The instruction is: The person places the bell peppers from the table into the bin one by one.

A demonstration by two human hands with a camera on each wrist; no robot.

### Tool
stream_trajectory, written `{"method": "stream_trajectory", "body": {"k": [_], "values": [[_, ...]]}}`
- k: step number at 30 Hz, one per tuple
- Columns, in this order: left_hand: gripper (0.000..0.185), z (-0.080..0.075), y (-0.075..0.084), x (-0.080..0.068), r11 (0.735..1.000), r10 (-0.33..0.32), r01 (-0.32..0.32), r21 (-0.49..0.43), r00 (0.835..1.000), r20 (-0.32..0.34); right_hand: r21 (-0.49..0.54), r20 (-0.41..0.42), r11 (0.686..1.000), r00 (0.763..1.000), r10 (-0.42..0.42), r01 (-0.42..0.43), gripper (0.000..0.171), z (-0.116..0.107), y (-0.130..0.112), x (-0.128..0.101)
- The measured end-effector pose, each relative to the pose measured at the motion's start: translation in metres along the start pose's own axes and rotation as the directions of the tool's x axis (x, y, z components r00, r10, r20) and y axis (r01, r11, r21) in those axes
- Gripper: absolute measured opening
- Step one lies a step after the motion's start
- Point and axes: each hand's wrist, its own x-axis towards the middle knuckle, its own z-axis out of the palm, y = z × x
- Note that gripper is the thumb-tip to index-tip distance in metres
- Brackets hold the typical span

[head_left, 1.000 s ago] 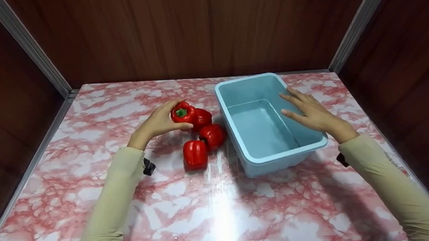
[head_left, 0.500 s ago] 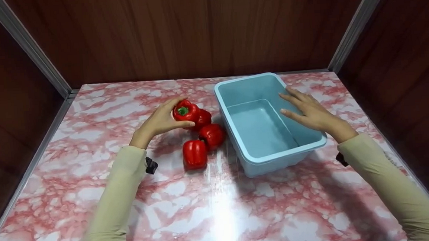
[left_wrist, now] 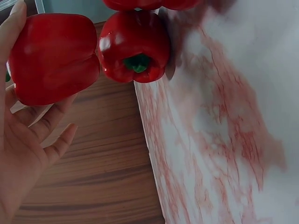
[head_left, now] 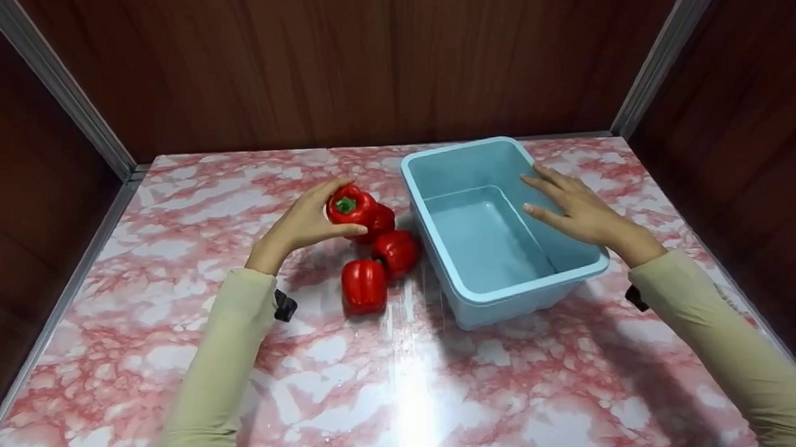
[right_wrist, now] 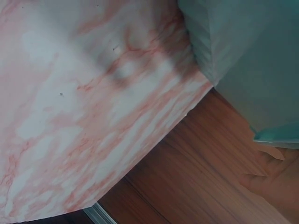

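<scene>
Left hand point(head_left: 301, 226) grips red pepper point(head_left: 350, 207) — right hand point(head_left: 577, 207) on blue bin point(head_left: 506, 293).

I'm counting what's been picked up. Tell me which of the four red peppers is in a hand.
The farthest pepper, green stem showing, gripped by the left hand. The other three peppers lie untouched on the table.

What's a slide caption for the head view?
Left hand grips a glossy red bell pepper above three others; right hand rests on the light blue rectangular plastic bin.
</scene>
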Motion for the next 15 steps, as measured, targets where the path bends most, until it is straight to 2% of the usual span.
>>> {"method": "stream_trajectory", "body": {"k": [7,15], "values": [[0.091,0.0013,0.0005,0.0037,0.999,0.043,-0.043,0.017,0.999,0.001,0.007,-0.003,1.000,1.000,0.007,-0.007,0.059,-0.0006,0.0007,-0.0011],[0.091,0.0021,0.0003,0.0038,1.000,0.027,-0.027,0.006,1.000,0.007,0.018,0.006,1.000,1.000,0.022,-0.022,0.058,0.0003,0.0002,0.0000]]}}
